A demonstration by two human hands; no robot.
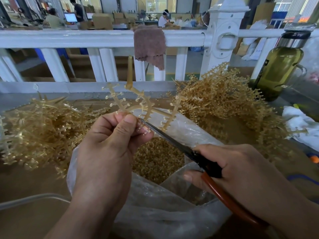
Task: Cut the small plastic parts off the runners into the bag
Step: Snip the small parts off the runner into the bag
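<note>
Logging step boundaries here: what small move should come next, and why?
Probably squeeze the scissors in the right hand to snip the parts beside the left hand: the blade tip sits at that branch of the runner, held above the open bag.

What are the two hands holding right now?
Left hand: closed, pinching a runner.
Right hand: closed, gripping the scissors.

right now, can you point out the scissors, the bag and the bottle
scissors (165, 135), head view, middle of the dark blade
bag (155, 200), head view, clear front wall below the opening
bottle (279, 69), head view, green glass body
</note>
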